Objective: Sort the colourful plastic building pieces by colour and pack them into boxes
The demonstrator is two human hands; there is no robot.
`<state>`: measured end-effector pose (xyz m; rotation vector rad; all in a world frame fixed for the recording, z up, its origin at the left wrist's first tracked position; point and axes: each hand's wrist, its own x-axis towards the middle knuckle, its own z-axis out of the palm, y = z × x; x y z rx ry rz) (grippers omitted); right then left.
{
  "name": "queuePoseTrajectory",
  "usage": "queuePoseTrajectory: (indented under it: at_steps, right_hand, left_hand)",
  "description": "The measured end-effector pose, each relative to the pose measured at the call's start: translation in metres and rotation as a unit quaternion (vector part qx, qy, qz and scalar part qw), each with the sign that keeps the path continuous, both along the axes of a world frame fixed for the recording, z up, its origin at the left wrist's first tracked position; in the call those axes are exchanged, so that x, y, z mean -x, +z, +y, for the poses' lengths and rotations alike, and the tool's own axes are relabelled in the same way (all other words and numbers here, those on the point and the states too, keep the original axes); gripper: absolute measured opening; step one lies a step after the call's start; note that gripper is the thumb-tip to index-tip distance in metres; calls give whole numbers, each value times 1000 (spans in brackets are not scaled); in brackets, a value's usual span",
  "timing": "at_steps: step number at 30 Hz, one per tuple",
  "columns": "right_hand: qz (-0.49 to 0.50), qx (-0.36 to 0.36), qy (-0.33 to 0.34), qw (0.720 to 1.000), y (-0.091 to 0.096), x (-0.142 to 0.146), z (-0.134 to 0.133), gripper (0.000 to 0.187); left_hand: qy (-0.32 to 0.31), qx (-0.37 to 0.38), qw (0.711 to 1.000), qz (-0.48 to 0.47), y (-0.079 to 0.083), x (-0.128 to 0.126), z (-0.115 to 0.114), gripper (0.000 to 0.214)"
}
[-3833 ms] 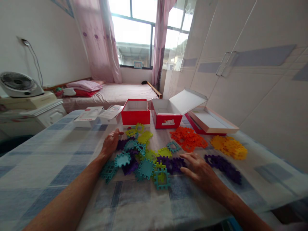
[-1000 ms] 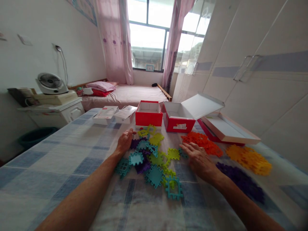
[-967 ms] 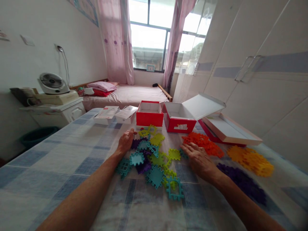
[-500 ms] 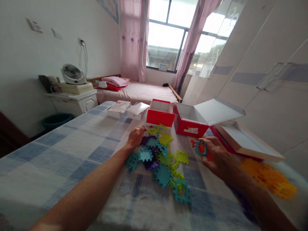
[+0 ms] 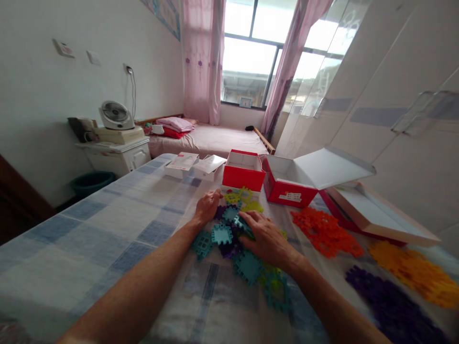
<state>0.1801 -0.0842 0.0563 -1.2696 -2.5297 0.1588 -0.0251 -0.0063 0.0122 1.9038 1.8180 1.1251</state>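
Observation:
A mixed heap of teal, purple and lime puzzle tiles [image 5: 229, 229] lies in the middle of the checked tablecloth [image 5: 118, 215]. My left hand [image 5: 207, 207] rests at the heap's far left edge, fingers curved loosely against the tiles. My right hand [image 5: 264, 237] lies flat on top of the heap with fingers spread, covering lime and teal tiles. Sorted piles lie to the right: orange tiles [image 5: 324, 231], yellow tiles [image 5: 419, 272] and purple tiles [image 5: 387, 306].
Behind the heap stand a red open box [image 5: 244, 174] and a red box with a raised white lid [image 5: 290, 188]. A flat lid [image 5: 376, 212] lies at the right by the wardrobe. Booklets [image 5: 195, 165], a fan on a cabinet [image 5: 114, 114] and a bed sit beyond.
My right hand, which held a teal tile up near the orange pile half a second ago, has come back left and down flat onto the mixed heap. The left hand stayed put.

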Motion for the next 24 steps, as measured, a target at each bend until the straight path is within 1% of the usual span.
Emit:
queuePoseTrajectory:
  at_steps: [3, 5, 7, 9, 11, 12, 15, 18, 21, 24]
  right_hand:
    - [5, -7, -8, 1000, -4, -7, -1, 38]
    - [27, 11, -30, 999, -1, -13, 0, 33]
    - [73, 30, -74, 994, 5, -17, 2, 32]
    - [139, 50, -107, 983, 15, -15, 7, 32]
    - [189, 78, -106, 973, 23, -7, 13, 30]
    - [195, 95, -99, 971, 26, 0, 18, 29]
    - [160, 124, -99, 974, 25, 20, 30, 25]
    - [138, 119, -104, 978, 16, 33, 38, 20]
    - [137, 106, -98, 980, 11, 35, 40, 16]
    - [136, 93, -89, 982, 9, 32, 38, 12]
  left_hand:
    - [2, 1, 1000, -3, 0, 0, 1, 58]
    - [2, -1, 1000, -5, -1, 0, 1, 58]
    - [0, -4, 1000, -6, -1, 0, 1, 58]
    - [-3, -8, 1000, -7, -2, 0, 1, 58]
    - [-3, -11, 1000, -8, -1, 0, 1, 58]
    - [-3, -12, 1000, -7, -1, 0, 1, 58]
    - [-1, -11, 1000, -4, 0, 0, 0, 58]
    - [-3, -11, 1000, -2, 0, 0, 0, 57]
    - [-5, -12, 1000, -2, 0, 0, 0, 55]
    - [-4, -10, 1000, -6, 1, 0, 0, 55]
